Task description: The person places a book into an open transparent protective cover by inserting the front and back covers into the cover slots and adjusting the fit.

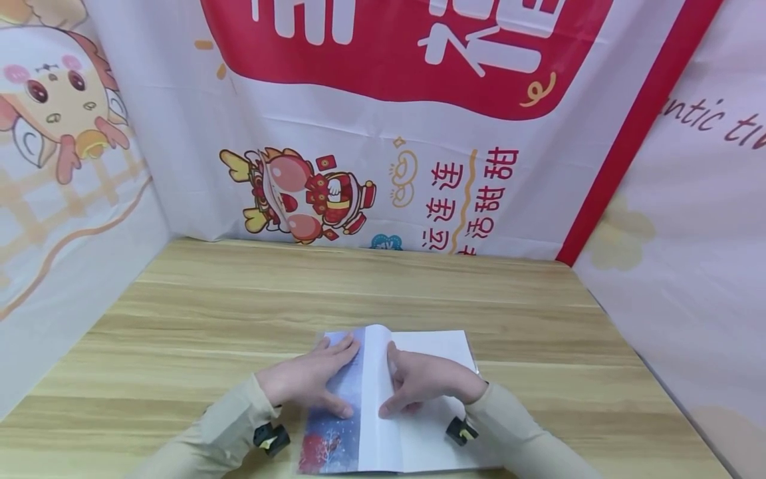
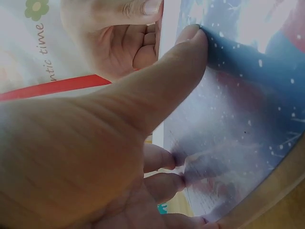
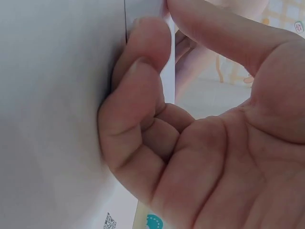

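An open book (image 1: pixel 380 459) lies on the wooden table, its left page (image 1: pixel 335 426) printed in blue with white flecks and a red patch. Beside that, a blank white page (image 1: pixel 377 372) bows up along the middle, and another blank page (image 1: pixel 437 439) lies to the right. My left hand (image 1: pixel 311 379) rests on the blue page, fingers and thumb spread straight. At the middle crease, my right hand (image 1: pixel 427 379) has its thumb on the bowed white page and its other fingers curled against the paper beside it. In the right wrist view the curled fingers (image 3: pixel 138 105) touch white paper.
The wooden table (image 1: pixel 239 286) extends around the book. Printed cloth (image 1: pixel 383 126) hangs behind it, with more cloth at both sides. A small black device (image 1: pixel 272 438) sits by the left wrist and another device (image 1: pixel 461 431) by the right.
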`<state>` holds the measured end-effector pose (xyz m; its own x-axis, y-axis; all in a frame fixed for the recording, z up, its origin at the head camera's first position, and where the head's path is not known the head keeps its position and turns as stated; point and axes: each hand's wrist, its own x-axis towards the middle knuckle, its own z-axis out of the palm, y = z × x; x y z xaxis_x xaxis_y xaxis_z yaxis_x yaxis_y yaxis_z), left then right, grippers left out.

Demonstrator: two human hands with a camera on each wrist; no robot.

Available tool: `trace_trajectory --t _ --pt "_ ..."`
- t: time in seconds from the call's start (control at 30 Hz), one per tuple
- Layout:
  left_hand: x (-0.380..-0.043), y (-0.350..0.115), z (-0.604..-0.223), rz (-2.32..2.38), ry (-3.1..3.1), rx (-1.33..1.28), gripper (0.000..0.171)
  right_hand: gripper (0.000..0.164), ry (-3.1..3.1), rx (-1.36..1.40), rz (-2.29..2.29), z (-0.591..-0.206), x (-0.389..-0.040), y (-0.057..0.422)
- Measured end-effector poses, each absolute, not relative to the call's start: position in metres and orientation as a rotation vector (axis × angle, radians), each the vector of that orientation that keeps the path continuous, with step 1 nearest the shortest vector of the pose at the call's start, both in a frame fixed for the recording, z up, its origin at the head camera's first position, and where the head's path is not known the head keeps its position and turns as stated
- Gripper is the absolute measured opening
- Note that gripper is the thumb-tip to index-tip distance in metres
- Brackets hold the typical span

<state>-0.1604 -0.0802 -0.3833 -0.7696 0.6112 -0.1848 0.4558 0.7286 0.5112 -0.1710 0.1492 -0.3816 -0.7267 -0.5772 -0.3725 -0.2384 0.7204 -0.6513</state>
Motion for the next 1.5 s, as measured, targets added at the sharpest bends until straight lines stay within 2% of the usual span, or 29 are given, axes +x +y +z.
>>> trace_trajectory --t 1.5 --pt "-0.161 -0.080 -0.380 0.582 2.523 0.853 0.101 0.118 2.497 -0.601 -0.657 -0.384 -0.165 0.139"
